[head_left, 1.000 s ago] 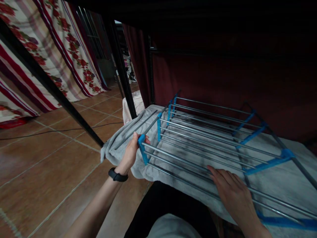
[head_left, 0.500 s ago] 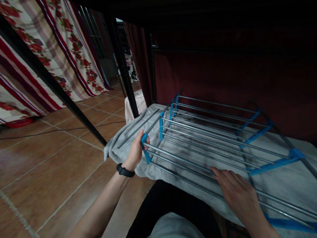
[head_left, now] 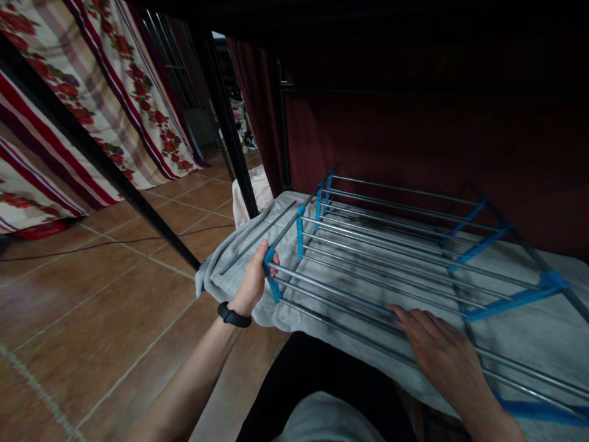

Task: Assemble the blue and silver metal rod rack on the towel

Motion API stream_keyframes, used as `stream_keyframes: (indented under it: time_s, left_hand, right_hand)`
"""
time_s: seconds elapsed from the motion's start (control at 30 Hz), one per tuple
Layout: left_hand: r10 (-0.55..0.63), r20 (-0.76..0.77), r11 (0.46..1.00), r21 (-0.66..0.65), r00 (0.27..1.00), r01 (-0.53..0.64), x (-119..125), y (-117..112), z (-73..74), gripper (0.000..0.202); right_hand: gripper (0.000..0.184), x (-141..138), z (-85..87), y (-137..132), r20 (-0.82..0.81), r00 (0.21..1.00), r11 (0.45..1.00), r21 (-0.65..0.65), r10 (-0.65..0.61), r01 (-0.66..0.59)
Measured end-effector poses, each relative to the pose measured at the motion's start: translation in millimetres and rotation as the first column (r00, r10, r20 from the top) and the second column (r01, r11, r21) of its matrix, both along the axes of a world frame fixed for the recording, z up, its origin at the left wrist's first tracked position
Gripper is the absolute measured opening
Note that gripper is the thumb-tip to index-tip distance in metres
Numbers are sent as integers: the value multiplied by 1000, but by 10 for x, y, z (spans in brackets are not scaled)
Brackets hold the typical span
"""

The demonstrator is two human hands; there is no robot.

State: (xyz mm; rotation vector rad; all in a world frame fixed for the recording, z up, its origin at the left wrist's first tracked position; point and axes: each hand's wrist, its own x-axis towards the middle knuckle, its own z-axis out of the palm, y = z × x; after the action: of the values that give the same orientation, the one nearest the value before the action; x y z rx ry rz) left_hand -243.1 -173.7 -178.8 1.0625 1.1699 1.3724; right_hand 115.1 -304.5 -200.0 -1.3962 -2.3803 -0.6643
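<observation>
A folded drying rack point(head_left: 391, 258) of grey metal rods and blue plastic joints lies flat on a grey towel point(head_left: 515, 331) spread over a low surface. My left hand point(head_left: 253, 282), with a black band on its wrist, is closed on the rack's near left corner, around a blue joint. My right hand point(head_left: 442, 356) lies on the rack's near rods with its fingers stretched out and holds nothing.
A black slanted frame bar point(head_left: 119, 178) and an upright post point(head_left: 230, 141) stand at the left. Floral striped fabric point(head_left: 92, 104) hangs beyond them over a brown tiled floor point(head_left: 92, 307). A dark red curtain point(head_left: 414, 141) hangs behind the rack. A black cable point(head_left: 92, 244) runs across the floor.
My left hand has moved a little to the right and closed more firmly on the rack's corner. My right hand has barely shifted on the near rods.
</observation>
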Motion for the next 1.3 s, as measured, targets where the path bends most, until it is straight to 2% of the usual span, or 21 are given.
stream_keyframes:
  time_s: [0.2,0.4,1.0,1.13,1.23,1.3]
  left_hand:
    - [10,19,1000,7,1000,-10,-9,24,-50,55]
    - [13,23,1000,17,1000,-13,-9,28,-65,55]
    - [-1,3,999,35,1000,1,4,48,-63,54]
    - [-21,-1,1000,2,1000,21,-49,38,-81,52]
    - [-5,-20,1000,-23,1000,5,-62,10,-24,50]
    - [5,-79,1000,-28,997,-8,-3,64,67,47]
  right_hand:
    - [34,-19,-6,4,32,999,1000,13,-19,18]
    - [18,-171,106,42,35,996,995,57,-78,76]
    - [27,-160,174,112,-8,999,996,-88,-35,34]
    - [23,-203,168,110,-25,998,996,-65,-64,63]
    - [22,-274,211,93,-46,993,992,-72,-107,103]
    - [26,-299,246,121,-64,990,988,-98,-125,118]
